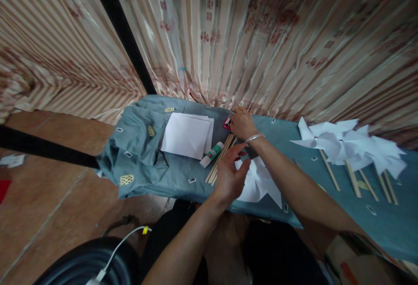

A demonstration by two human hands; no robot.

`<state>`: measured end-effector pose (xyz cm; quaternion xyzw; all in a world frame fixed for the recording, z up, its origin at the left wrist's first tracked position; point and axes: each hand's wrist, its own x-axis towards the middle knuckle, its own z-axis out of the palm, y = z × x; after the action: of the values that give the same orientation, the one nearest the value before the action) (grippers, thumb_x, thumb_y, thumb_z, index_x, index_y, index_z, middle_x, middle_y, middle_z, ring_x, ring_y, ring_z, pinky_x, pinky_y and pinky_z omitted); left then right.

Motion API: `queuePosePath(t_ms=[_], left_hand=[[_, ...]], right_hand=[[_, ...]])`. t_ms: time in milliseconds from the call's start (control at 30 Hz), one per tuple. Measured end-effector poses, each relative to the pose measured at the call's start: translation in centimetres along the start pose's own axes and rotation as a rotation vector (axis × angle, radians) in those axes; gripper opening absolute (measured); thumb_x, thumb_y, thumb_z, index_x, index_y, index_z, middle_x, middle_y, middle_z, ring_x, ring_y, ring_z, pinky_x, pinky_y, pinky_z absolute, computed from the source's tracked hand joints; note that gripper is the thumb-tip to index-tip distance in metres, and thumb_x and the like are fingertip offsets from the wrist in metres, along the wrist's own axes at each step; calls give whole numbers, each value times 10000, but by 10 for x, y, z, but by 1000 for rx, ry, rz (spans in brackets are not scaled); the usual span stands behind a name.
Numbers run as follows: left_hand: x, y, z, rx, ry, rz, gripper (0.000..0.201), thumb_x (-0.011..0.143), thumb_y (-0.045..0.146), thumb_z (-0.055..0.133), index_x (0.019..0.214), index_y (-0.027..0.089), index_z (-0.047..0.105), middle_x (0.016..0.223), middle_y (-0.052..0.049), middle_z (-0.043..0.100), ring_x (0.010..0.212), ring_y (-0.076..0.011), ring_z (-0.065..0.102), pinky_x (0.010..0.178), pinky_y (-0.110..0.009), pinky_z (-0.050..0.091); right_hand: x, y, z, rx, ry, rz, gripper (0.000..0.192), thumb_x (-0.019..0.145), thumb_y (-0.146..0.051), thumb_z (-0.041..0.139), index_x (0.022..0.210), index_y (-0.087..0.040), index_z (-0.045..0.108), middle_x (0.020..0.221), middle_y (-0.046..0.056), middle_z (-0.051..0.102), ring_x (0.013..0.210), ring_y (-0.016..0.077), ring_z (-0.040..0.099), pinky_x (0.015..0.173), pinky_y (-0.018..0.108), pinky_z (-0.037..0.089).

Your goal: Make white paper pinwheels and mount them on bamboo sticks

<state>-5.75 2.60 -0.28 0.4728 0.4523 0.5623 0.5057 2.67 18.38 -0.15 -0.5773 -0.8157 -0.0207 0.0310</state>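
My left hand [229, 176] is over the near edge of a white paper pinwheel [259, 182], thumb and fingers apart with a gap between them. Farther back, my right hand [243, 124], with a bangle on its wrist, bends its fingers down beside a small red object [227, 123]. Its fingertips are partly hidden, and what they pinch cannot be made out. Left of my hands lie several thin wooden sticks [217, 167] and a green and white glue stick [211, 154]. My right forearm passes over part of the pinwheel.
A stack of white paper [186, 136] lies to the left on the grey-blue cloth [178, 176]. Several finished pinwheels on sticks [341, 141] lie at the right. A patterned curtain [209, 37] hangs behind. A black stool [94, 263] with a white cable stands below left.
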Motion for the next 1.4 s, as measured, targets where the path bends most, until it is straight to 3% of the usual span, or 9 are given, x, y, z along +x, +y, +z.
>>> queuePosePath(t_ms=[333,600,700,833,933,1067,1200,1400], left_hand=[[-2,-2,-1,11,24,2,365,782,183,643,1146,193,662,1156,-83,684,973,-204,644,876,-352,520],[-3,-3,-2,-21,49,0,338,780,177,645,1117,196,675,1127,-80,698,953,-200,656,873,-354,530],[0,-6,-2,-101,73,-53,302,787,198,660,1087,193,688,1123,-82,701,952,-197,660,870,-353,537],[4,-8,-4,-258,111,-122,300,774,286,710,1051,171,700,1112,-98,717,974,-203,667,920,-371,519],[3,-6,-5,-336,104,-167,342,740,324,748,1044,172,712,1100,-93,728,1028,-217,664,956,-383,501],[-3,-2,-2,-364,42,-214,306,690,349,784,940,174,756,997,-76,756,932,-201,687,920,-373,514],[-11,-2,6,-340,-54,-240,250,671,345,792,863,186,773,865,-44,766,802,-172,688,844,-349,534],[-19,-3,20,-287,-169,-267,251,650,369,802,811,178,774,820,-42,768,767,-173,689,823,-340,541]], right_hand=[[-5,3,-1,125,56,-46,255,833,-137,475,811,-103,727,1208,199,597,1275,315,455,1009,465,426],[-16,16,2,390,208,8,149,805,-149,565,817,-143,714,1385,167,546,1367,269,426,1121,450,339],[-37,18,-7,598,263,22,115,814,-194,583,797,-182,696,1343,122,592,1341,245,468,1120,437,343],[-84,12,-18,958,323,164,85,806,-283,617,777,-218,665,1375,82,583,1318,237,507,1143,456,304],[-122,2,-24,1237,321,231,102,779,-329,644,753,-231,654,1328,67,623,1349,250,476,1147,468,298],[-159,-8,-24,1528,270,330,110,728,-340,715,737,-240,671,1346,47,617,1352,272,471,1092,457,371],[-183,-4,-21,1592,223,376,173,704,-387,759,742,-235,686,1441,44,538,1307,290,515,1038,442,426],[-206,10,-25,1594,193,422,206,676,-415,788,726,-235,702,1434,53,545,1341,286,478,1117,443,346]])
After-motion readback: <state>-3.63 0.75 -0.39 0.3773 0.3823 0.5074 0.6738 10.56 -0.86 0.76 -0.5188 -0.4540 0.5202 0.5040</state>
